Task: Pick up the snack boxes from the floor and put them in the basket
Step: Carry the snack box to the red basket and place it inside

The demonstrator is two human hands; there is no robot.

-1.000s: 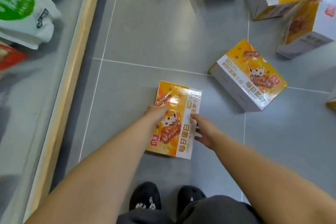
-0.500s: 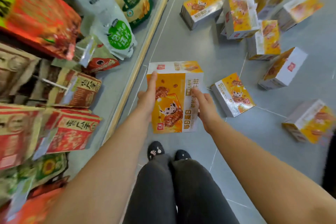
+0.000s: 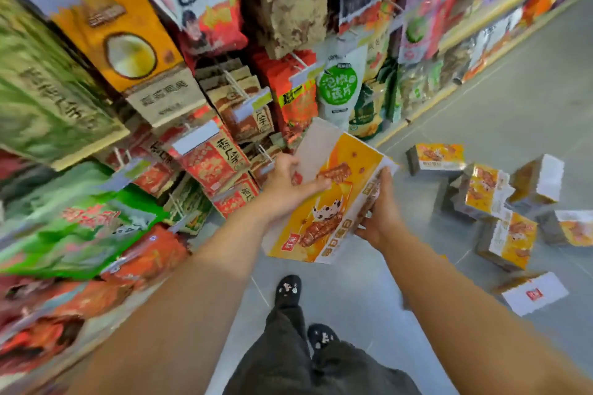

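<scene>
- Your left hand grips the snack box at its left edge, with the thumb laid across the orange printed face and the fingers curled round behind it.
- Your right hand holds the opposite, right edge, with the fingers wrapped over the side panel and the palm under the lower corner.
- Between your two hands the snack box is clear of the floor and tilted. Its far end points up and away from you, and the printed face is turned toward you.
- Just beyond your left hand stands the shelf, where hanging snack bags crowd close to the far corner of the box.
- To the right of your right hand, down on the floor, lie the loose boxes. One is flat and farthest from you, several are bunched together on their sides, and one white-faced box is nearer your right forearm.
- Below the grip, your black shoes and dark trousers show over the grey tiles.
- The picture is smeared with blur, so the finer print on the bags cannot be read.
</scene>
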